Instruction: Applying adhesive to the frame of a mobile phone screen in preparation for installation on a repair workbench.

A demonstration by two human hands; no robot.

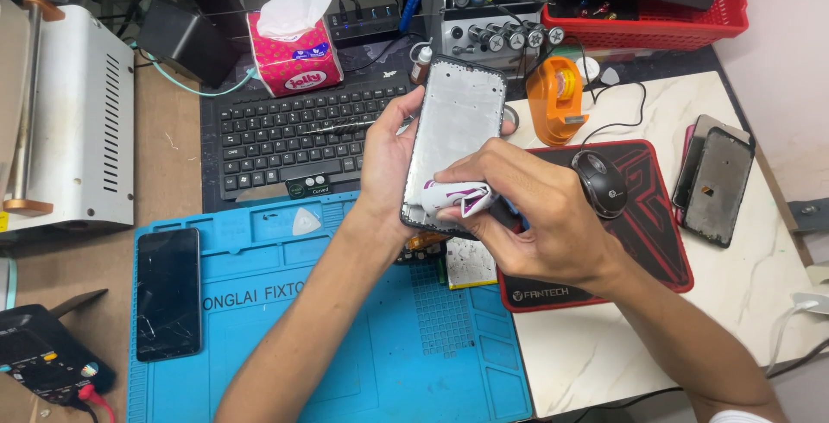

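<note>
Phone frame: grey rectangular phone frame (456, 125) with a pale bare inner face and dark edge, held upright and slightly tilted above the far edge of the blue silicone work mat (371, 345), near the middle of the scene.
Left hand: your left hand (387, 160) is clamped on the left edge of the phone frame, thumb on the front face, fingers behind it.
Right hand: your right hand (531, 207) has its fingers closed together on a small folded white cloth with purple marks (458, 197), pressing it against the near part of the frame's inner face.
Mat contents: a black smartphone with a cracked screen (168, 293) lies flat on the left side of the mat; a white triangular pick (305, 221) lies near its far edge.
Far side: a black keyboard (294, 134) sits beyond the mat, with a pink tissue pack (295, 53) behind it.
Right side: a black computer mouse (600, 183) rests on a black and red mouse pad (656, 233); an orange tape dispenser (557, 99) stands just beyond it.
Far right: two dark phone panels (715, 183) lie stacked on the white marble-pattern surface (760, 285).
</note>
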